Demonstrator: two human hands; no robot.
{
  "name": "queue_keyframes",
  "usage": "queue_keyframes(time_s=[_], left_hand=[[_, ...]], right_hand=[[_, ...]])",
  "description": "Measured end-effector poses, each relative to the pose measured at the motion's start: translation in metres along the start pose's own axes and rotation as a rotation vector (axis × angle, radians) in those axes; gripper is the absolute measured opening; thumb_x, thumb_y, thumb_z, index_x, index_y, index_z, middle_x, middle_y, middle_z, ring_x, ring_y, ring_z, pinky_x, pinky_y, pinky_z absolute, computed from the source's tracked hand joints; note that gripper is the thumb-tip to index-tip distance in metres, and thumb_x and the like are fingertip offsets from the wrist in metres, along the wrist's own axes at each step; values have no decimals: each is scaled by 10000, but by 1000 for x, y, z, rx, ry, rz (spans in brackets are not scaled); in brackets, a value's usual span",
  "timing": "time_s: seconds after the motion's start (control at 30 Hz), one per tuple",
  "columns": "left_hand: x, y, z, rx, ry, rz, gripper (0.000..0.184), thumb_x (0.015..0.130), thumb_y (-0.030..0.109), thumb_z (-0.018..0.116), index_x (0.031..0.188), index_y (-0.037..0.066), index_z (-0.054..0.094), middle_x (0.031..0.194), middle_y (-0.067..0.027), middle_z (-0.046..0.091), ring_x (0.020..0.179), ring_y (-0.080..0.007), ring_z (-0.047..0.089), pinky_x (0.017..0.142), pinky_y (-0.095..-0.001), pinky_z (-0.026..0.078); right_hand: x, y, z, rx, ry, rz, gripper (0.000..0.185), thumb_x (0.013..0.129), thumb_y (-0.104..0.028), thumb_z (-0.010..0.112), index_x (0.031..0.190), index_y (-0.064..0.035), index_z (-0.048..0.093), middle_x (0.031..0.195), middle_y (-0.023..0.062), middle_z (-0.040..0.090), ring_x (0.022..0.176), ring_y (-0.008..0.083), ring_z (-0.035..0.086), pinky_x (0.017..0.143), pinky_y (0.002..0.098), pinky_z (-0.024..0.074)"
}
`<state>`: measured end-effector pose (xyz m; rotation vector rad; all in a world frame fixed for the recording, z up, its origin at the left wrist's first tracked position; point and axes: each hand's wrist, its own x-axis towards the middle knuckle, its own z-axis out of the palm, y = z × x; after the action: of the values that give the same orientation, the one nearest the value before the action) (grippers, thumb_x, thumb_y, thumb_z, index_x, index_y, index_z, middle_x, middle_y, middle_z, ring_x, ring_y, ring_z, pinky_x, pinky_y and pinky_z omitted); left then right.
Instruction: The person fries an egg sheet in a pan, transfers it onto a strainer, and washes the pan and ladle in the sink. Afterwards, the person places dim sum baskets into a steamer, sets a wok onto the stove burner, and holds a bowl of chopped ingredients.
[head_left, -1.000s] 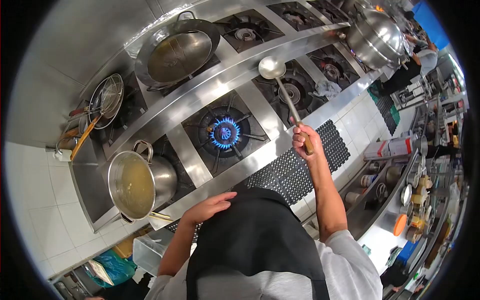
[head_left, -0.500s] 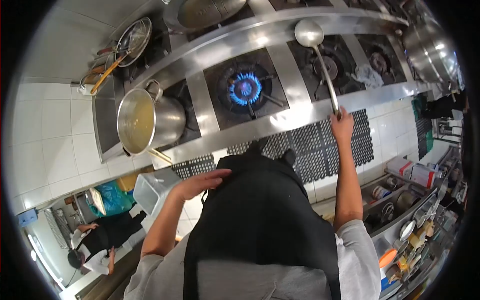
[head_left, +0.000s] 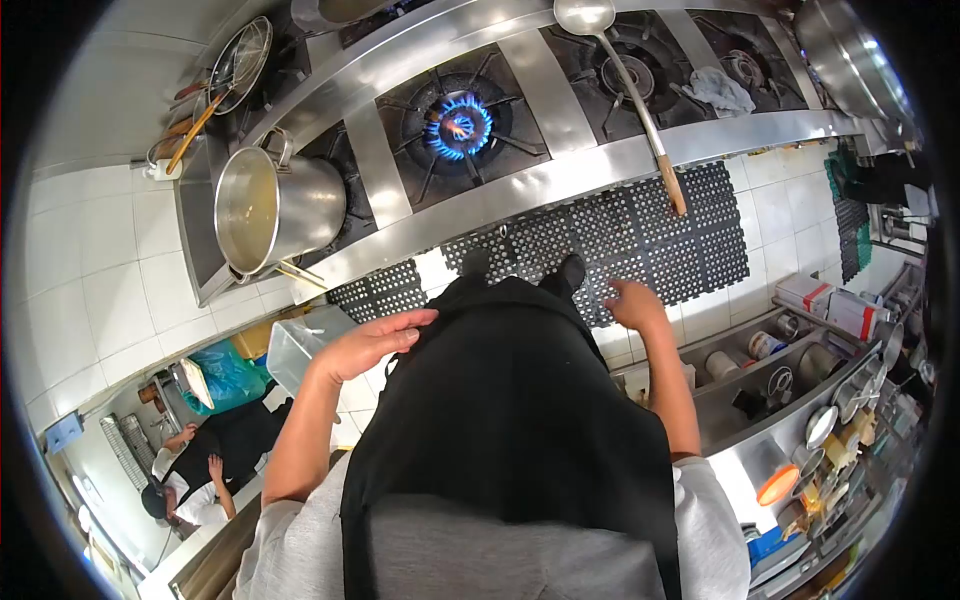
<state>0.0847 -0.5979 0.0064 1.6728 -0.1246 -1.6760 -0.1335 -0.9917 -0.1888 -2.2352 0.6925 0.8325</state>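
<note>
My left hand (head_left: 375, 342) hovers at the left side of my black apron (head_left: 490, 400), fingers stretched out and holding nothing. Over the floor to the right of the apron is my right hand (head_left: 636, 304), bare, with a finger extended. A long ladle (head_left: 636, 98) with a wooden handle end lies across the stove, its bowl toward the back and its handle jutting past the front edge, apart from my right hand. Blue flames burn on the middle burner (head_left: 460, 127), with no pot on it. A tall steel pot (head_left: 310, 205) of yellowish liquid stands at the left.
A crumpled cloth (head_left: 722, 92) lies on the right burners, near a large steel pot (head_left: 855, 65). Strainers (head_left: 243, 65) are at the back left. Black rubber mats (head_left: 640, 235) cover the floor. A co-worker (head_left: 205, 460) is at lower left. Shelves (head_left: 800, 420) hold utensils at right.
My right hand has let go of the ladle and drawn back toward my body. The ladle now rests on the stove. The view has shifted, and my left hand stays near the apron.
</note>
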Motion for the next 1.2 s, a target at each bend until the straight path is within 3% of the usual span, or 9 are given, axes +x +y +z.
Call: queue_keyframes(time_s=[0.33, 0.37, 0.43, 0.63, 0.73, 0.87, 1.03, 1.07, 1.2], left_hand=[[-50, 31, -142, 7, -277, 393, 556, 1041, 248, 594, 1538, 69, 420, 1495, -55, 509, 1304, -174, 531, 1059, -339, 438], [-64, 34, -174, -33, -287, 489, 556, 1041, 248, 595, 1536, 67, 420, 1502, -56, 504, 1302, -177, 539, 1061, -344, 439], [-98, 54, -243, 54, -66, 625, 642, 1018, 357, 600, 1522, 12, 405, 1493, -136, 523, 1281, -266, 584, 1057, -394, 458], [-134, 60, -506, -249, 944, 778, 464, 1000, 328, 633, 1373, 54, 592, 1333, -89, 650, 1140, -184, 654, 950, -323, 503], [-109, 12, -672, 187, 1285, 502, 604, 942, 405, 678, 1439, 90, 543, 1350, -56, 643, 1312, -215, 542, 1050, -439, 438], [-75, -4, -709, 1051, 1660, -158, 730, 872, 481, 704, 1504, 195, 477, 1340, -66, 657, 1339, -276, 546, 1074, -604, 372], [-92, 36, -677, 967, 1418, -363, 703, 806, 506, 739, 1419, 213, 558, 1309, -77, 678, 1272, -300, 609, 1084, -619, 361], [-96, 32, -688, 1019, 1282, -313, 583, 805, 476, 745, 1259, 127, 639, 1228, -117, 699, 1123, -278, 682, 939, -526, 505], [-103, 26, -702, 463, 602, -134, 386, 855, 283, 730, 1139, 56, 601, 872, -91, 689, 612, -206, 645, 523, -350, 511]], right_hand=[[-14, 34, 126, 260, 227, 198, 539, 883, -308, 698, 1313, 12, 638, 1296, 268, 642, 1248, 429, 586, 1035, 439, 474], [1, 61, 161, 151, 290, 135, 515, 898, -270, 655, 1308, 40, 630, 1203, 252, 695, 1099, 380, 679, 891, 420, 541], [8, 53, 194, 763, 239, 359, 321, 917, -217, 670, 1176, -27, 680, 784, 55, 670, 582, 144, 611, 508, 314, 504], [-16, 48, 255, 830, -12, 458, 257, 945, -227, 568, 1125, -74, 671, 737, 12, 620, 553, 153, 591, 444, 325, 439], [-55, -9, 203, 828, 29, 493, 239, 952, -205, 565, 1132, -74, 654, 730, 8, 602, 533, 153, 572, 432, 321, 422], [-81, -53, 160, 856, 121, 554, 201, 971, -202, 570, 1125, -92, 638, 709, -1, 564, 518, 146, 561, 426, 306, 411], [-79, -61, 149, 998, 212, 762, 250, 979, -240, 589, 1188, -112, 641, 744, -10, 597, 546, 141, 583, 460, 288, 441], [-73, -65, 147, 960, 205, 747, 275, 977, -243, 593, 1211, -107, 641, 761, -8, 613, 560, 143, 595, 469, 291, 450], [-49, -82, 143, 946, 102, 656, 375, 965, -268, 624, 1281, -68, 634, 841, 20, 678, 625, 158, 653, 503, 307, 495]])
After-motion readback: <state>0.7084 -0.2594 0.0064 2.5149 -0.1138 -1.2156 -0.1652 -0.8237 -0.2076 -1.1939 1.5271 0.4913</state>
